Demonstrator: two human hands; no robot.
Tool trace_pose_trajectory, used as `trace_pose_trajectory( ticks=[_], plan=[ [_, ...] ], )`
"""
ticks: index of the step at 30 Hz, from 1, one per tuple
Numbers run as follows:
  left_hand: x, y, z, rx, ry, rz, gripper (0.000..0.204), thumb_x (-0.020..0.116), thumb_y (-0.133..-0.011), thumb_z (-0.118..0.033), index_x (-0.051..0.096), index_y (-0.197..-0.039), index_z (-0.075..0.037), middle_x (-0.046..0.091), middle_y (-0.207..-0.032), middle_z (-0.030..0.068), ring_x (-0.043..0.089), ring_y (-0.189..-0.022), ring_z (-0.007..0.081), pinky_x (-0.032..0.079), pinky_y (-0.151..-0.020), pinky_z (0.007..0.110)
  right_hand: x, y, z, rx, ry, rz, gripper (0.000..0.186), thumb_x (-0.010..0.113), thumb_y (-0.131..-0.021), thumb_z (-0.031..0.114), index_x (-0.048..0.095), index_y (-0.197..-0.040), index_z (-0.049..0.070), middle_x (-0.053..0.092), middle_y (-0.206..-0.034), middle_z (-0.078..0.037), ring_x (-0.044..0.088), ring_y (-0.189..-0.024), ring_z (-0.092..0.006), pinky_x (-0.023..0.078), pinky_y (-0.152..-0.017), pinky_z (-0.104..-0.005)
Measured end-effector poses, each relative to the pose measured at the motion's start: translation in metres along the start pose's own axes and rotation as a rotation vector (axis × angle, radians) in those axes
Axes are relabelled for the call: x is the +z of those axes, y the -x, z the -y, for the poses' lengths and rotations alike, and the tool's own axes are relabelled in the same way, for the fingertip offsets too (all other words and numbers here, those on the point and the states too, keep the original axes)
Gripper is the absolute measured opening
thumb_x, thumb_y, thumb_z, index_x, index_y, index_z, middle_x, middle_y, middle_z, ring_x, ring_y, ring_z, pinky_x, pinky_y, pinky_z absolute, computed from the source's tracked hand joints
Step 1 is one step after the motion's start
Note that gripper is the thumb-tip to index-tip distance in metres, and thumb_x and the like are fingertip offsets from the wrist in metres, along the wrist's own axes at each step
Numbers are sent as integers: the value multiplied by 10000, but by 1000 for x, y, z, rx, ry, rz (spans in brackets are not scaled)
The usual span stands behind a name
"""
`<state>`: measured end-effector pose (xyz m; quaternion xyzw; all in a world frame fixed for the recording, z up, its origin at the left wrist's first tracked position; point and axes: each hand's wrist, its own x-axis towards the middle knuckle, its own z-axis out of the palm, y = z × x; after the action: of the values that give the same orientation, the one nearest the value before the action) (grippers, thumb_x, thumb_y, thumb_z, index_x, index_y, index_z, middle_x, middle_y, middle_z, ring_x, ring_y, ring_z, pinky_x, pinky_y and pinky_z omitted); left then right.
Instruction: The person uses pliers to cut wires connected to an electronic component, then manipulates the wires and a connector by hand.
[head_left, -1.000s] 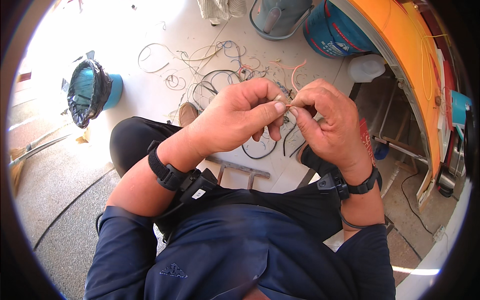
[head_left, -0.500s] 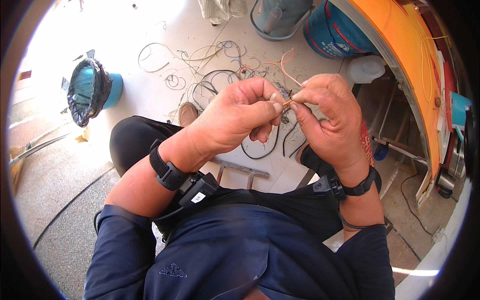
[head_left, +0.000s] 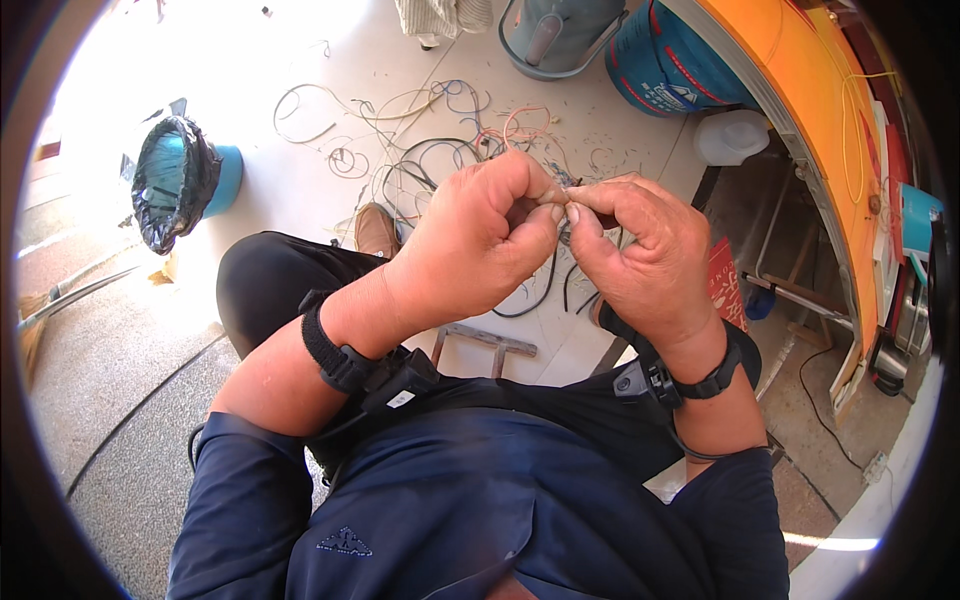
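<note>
My left hand (head_left: pixel 490 235) and my right hand (head_left: pixel 648 250) meet fingertip to fingertip in front of my lap. Each pinches thumb against forefinger on a thin electrical wire, which the fingers almost wholly cover. A salmon-pink wire (head_left: pixel 516 118) arches just beyond the fingertips; whether it is the held one I cannot tell. Below and behind the hands, a loose tangle of wires (head_left: pixel 410 160) in black, blue, yellow and white spreads over the pale floor tiles, with small scraps among them.
At the left stands a blue bucket (head_left: pixel 228 180) lined with a black bag (head_left: pixel 165 205). Two more buckets, one grey (head_left: pixel 560 40) and one blue (head_left: pixel 665 70), stand at the far side by a white jug (head_left: pixel 733 138). A metal T-shaped bar (head_left: pixel 490 340) lies between my legs. An orange panel (head_left: pixel 800 75) curves along the right.
Both hands have drawn closer, and their fingertips now touch. The bit of copper-coloured wire between them is covered, and the pink wire's upright loop no longer rises beside my right fingers.
</note>
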<state>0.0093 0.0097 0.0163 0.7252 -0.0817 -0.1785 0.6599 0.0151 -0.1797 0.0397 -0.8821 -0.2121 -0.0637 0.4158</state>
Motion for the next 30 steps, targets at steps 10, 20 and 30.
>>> trace_pose_trajectory(
  ticks=[10, 20, 30],
  plan=[
    [10, 3, 4, 154, -74, -82, 68, 573, -935, 13, 517, -919, -22, 606, -710, 28, 575, -544, 61, 446, -476, 223, 5, 3, 6, 115, -79, -43, 78, 704, -761, 46, 655, -814, 75, 649, -722, -80, 629, -622, -241, 501, -562, -321],
    [10, 5, 3, 163, -47, -73, 69, 565, -940, 22, 515, -928, -25, 606, -737, 29, 582, -558, 59, 457, -483, 219, 6, 5, 6, 200, -172, -44, 69, 688, -763, 24, 644, -793, 68, 640, -700, -74, 601, -579, -207, 480, -544, -298],
    [3, 7, -8, -13, 186, 52, 45, 535, -967, 16, 517, -964, -25, 590, -838, 37, 579, -598, 57, 474, -534, 204, 1, 5, 3, 352, -463, 0, 32, 673, -804, 15, 676, -834, 24, 669, -724, -51, 625, -639, -95, 496, -580, -240]
  ],
)
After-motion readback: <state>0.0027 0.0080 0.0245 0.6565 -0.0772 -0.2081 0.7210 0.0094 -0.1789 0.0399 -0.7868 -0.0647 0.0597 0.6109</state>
